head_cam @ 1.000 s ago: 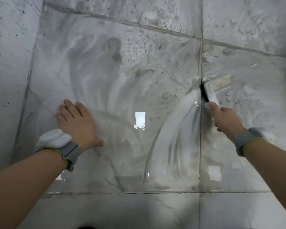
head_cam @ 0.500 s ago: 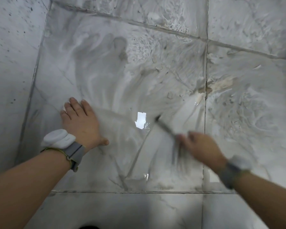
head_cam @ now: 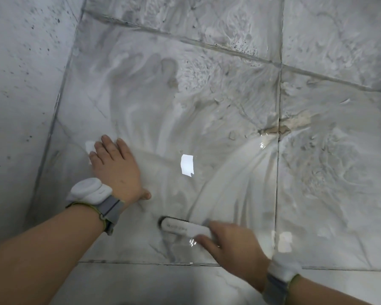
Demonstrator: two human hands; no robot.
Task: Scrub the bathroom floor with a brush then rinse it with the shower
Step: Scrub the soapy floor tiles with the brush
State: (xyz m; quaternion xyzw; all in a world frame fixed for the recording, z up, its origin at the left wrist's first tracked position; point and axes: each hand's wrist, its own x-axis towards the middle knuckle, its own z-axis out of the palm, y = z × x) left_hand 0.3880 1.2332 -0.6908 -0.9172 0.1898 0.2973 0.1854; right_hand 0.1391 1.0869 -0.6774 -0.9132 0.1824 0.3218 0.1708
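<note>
A person leans over a wet, soap-streaked bathroom floor (head_cam: 207,119) of large pale marble-look tiles, seen from a head-worn camera looking down at both arms. The left hand (head_cam: 115,167) lies flat on the tile with fingers straight and together, thumb out to the side, palm pressed to the floor as a prop. The right hand (head_cam: 231,245) grips the near end of a white brush (head_cam: 180,227), fingers curled round its handle; the hand is blurred, so the exact hold cannot be made out. The brush lies nearly level across the lower middle of the central tile, its dark bristle edge touching the floor, its free end pointing toward the left arm. It sits just below and to the right of the left thumb, apart from it.

A broad white fan of suds (head_cam: 235,183) curves from the brush up toward the grout line (head_cam: 278,172) on the right, where a brownish patch of grime (head_cam: 282,128) straddles the joint. Thicker foam, flecked with dark specks, covers the far tiles and the tile at right. A bright rectangular reflection (head_cam: 187,165) glints between the hands. Each wrist carries a white device on a grey strap: the left wristband (head_cam: 92,192) is sharp, the right wristband (head_cam: 282,274) blurred. A speckled grey wall (head_cam: 20,73) rises at the left.
</note>
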